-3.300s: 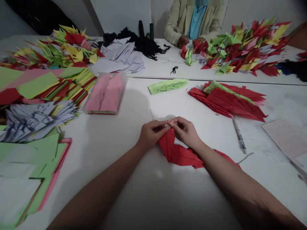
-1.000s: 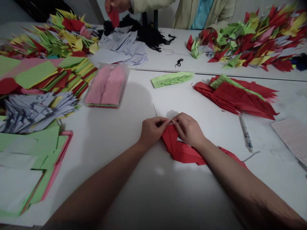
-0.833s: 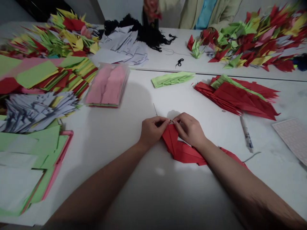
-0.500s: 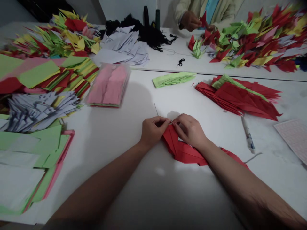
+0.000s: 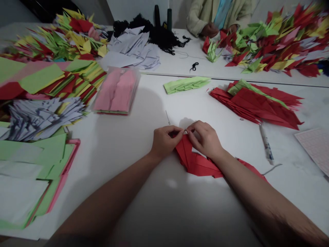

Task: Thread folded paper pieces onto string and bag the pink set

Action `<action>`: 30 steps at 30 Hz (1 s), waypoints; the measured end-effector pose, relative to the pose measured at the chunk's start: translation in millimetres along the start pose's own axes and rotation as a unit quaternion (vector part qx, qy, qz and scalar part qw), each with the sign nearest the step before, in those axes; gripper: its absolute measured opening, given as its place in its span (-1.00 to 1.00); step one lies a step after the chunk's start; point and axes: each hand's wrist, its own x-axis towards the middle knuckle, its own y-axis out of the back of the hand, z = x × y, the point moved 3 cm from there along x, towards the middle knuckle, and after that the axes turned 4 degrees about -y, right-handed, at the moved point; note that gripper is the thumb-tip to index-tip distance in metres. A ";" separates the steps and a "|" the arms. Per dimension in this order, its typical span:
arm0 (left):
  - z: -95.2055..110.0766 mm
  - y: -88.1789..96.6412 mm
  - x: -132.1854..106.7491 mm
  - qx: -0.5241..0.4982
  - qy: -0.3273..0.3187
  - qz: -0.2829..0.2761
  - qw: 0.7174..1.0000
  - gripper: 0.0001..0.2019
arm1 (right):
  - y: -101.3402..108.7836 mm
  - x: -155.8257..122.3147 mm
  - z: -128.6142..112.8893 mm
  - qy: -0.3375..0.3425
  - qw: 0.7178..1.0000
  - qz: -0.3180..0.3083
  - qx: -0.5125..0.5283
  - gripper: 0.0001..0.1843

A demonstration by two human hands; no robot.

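The left hand [image 5: 164, 141] and right hand [image 5: 204, 139] pinch, fingertips together, a tiny dark thread end [image 5: 185, 130] atop folded red paper [image 5: 195, 161], which lies mid-worktop. A thin needle [image 5: 167, 117] lies just beyond; a red paper stack [image 5: 257, 106] sits toward the right.

- The left forearm [image 5: 110, 195] reaches in from the lower left corner, angled up toward the middle.
- The right forearm [image 5: 267, 199] mirrors it from the lower right corner (the two form a narrow V).
- The left hand [image 5: 164, 141] is back up, its wrist nearly straight and its fingers curled inward.
- The right hand [image 5: 205, 140] is also back up, tilted slightly inward, with its fingers bent downward.
- The left fingertips [image 5: 181, 130] and right fingertips [image 5: 189, 129] pinch close together, almost touching (what lies between them is too small to tell).
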 end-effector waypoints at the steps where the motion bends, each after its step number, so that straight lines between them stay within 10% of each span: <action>1: 0.2 -0.1 0.2 -0.001 0.000 -0.001 1.000 -0.89 | -0.1 -0.1 0.4 -0.001 1.000 0.004 0.000 -0.91; 30: -6.4 -4.6 3.0 -0.137 0.045 -0.055 0.988 -0.85 | 2.2 0.9 4.9 -0.079 0.985 0.052 0.147 -0.82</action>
